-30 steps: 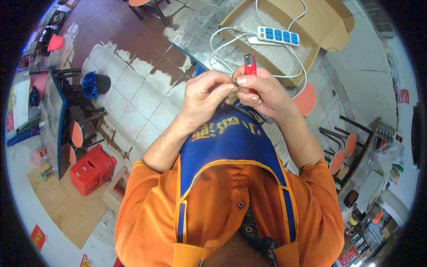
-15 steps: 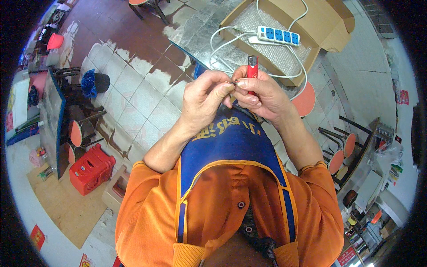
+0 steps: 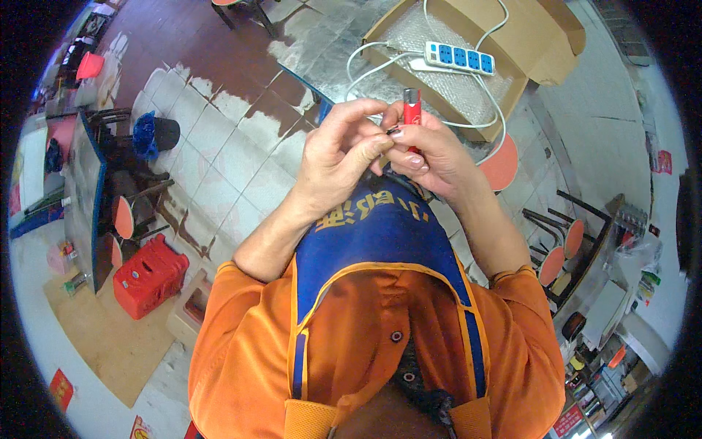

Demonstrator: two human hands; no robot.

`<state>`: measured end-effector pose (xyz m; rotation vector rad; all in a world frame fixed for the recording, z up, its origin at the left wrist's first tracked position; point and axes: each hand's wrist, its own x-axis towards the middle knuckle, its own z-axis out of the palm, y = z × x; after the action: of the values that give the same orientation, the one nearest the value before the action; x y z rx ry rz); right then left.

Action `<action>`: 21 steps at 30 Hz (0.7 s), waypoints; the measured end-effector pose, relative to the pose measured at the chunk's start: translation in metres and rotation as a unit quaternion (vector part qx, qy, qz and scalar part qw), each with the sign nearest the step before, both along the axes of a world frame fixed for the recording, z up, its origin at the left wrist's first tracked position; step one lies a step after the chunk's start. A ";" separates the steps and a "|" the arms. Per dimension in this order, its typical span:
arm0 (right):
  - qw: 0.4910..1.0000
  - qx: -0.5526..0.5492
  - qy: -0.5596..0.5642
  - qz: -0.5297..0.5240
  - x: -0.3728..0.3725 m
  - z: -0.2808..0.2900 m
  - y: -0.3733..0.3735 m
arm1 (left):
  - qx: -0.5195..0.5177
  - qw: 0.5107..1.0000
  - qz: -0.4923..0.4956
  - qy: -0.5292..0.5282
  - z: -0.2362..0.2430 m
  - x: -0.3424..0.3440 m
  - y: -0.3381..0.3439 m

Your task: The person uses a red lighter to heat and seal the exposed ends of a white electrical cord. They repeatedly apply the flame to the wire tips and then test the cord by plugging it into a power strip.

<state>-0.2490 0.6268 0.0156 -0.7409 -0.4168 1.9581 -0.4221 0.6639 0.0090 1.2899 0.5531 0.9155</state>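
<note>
The lighter (image 3: 412,110) I pinch is red with a silver top. My apron (image 3: 380,234) is blue with orange trim and orange lettering over an orange shirt (image 3: 241,358). The power strip (image 3: 459,57) is white with blue sockets, lying in a brown cardboard box (image 3: 541,44). The crate (image 3: 150,274) is red; the floor tiles (image 3: 212,157) white.
</note>
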 end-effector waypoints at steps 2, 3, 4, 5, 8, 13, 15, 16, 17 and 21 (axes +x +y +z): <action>0.999 0.021 -0.028 -0.023 0.000 0.003 0.000 | -0.018 1.000 -0.002 -0.026 -0.002 0.000 0.000; 0.999 0.026 -0.032 -0.026 -0.001 0.005 0.000 | -0.024 0.999 -0.001 -0.036 -0.005 0.000 0.000; 0.998 0.032 -0.036 -0.029 0.000 0.007 -0.001 | -0.030 0.998 0.001 -0.047 -0.007 0.000 0.000; 0.998 0.037 -0.040 -0.031 0.000 0.008 -0.002 | -0.039 0.998 0.001 -0.049 -0.006 0.000 0.001; 0.997 0.038 -0.044 -0.045 -0.003 0.008 -0.003 | -0.057 0.997 -0.002 -0.054 -0.005 -0.001 0.001; 0.999 0.022 -0.009 -0.042 -0.005 0.004 -0.004 | -0.070 0.996 -0.012 -0.057 -0.008 -0.001 0.002; 0.999 0.022 -0.003 -0.043 -0.005 0.003 -0.005 | -0.076 0.995 -0.014 -0.061 -0.007 -0.001 0.001; 0.999 0.024 -0.006 -0.040 -0.004 0.003 -0.005 | -0.079 0.995 -0.015 -0.064 -0.007 -0.001 0.000; 0.999 0.026 -0.009 -0.038 -0.004 0.003 -0.005 | -0.080 0.995 -0.017 -0.064 -0.007 -0.001 0.000; 0.998 0.029 -0.035 -0.043 -0.006 0.003 -0.006 | -0.087 0.994 -0.017 -0.062 -0.006 0.000 -0.001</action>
<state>-0.2552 0.6206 0.0184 -0.7799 -0.4754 1.8363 -0.4222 0.6626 0.0033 1.0757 0.5009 0.8923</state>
